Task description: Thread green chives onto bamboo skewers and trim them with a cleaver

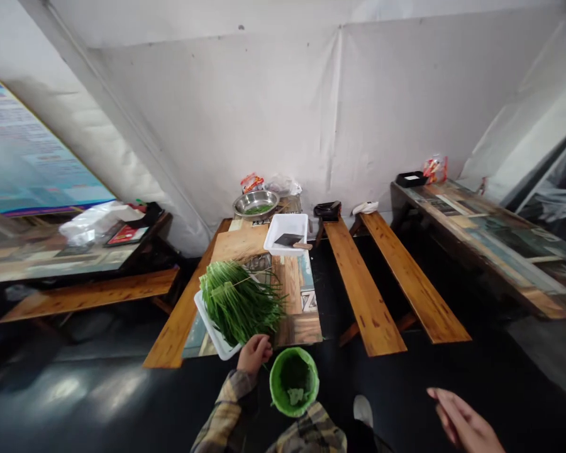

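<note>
My left hand [255,353], in a plaid sleeve, is closed beside the lower end of a heap of garlic chives [240,302]. A sliver of green shows just under its fingers; what they hold is hidden. The chives lie over a white tray [212,327] at the table's near left corner. Right of that hand stands a green bucket [277,399] with a lining and some pale scraps inside. My right hand [466,421] is out at the lower right, over the dark floor. Its fingers are extended and slightly bent, with nothing visible in them.
On the patterned table [295,286] are a wooden board [236,245], a white basin [287,224] with a cleaver [290,240] across it, and a steel bowl [256,204] holding greens. Wooden benches [358,277] flank it. Another table [500,226] stands right.
</note>
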A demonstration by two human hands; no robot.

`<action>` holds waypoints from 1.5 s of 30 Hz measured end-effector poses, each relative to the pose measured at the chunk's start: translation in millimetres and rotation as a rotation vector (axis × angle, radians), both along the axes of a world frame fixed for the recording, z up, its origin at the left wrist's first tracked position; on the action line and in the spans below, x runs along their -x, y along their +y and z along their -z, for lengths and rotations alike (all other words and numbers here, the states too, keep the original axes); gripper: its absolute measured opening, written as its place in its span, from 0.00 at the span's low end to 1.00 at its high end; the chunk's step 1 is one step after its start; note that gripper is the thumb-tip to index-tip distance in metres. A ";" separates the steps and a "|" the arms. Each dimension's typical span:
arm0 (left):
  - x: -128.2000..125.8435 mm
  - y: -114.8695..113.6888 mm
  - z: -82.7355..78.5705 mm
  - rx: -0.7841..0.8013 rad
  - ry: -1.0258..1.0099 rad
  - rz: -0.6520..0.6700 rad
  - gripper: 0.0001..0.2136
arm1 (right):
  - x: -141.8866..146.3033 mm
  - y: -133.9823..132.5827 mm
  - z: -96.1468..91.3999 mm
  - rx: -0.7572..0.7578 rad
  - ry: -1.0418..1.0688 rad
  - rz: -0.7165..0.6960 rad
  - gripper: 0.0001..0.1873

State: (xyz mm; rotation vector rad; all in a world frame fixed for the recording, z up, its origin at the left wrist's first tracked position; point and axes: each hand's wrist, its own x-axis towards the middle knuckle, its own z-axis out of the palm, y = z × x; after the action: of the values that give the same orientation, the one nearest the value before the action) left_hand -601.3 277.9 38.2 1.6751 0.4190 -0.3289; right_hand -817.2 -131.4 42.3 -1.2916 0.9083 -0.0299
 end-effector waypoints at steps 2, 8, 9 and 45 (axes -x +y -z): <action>19.4 -15.6 3.8 -0.023 0.028 -0.091 0.22 | -30.2 -28.8 -0.9 0.032 -0.031 -0.136 0.27; 59.3 -102.0 5.7 0.041 0.115 -0.104 0.22 | -101.4 -95.8 12.3 0.017 -0.080 -0.407 0.26; 61.9 -114.3 5.3 0.048 0.122 -0.103 0.23 | -112.4 -100.3 17.1 0.006 -0.076 -0.435 0.27; 1.5 -83.8 39.7 0.179 0.007 -0.645 0.31 | -413.4 22.1 20.0 0.106 -0.033 -0.910 0.19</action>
State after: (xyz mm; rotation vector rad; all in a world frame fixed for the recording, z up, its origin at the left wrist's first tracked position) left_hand -602.8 194.1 -1.5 1.2827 0.8761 0.1041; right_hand -403.8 -109.3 22.2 -1.6959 0.2285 0.6154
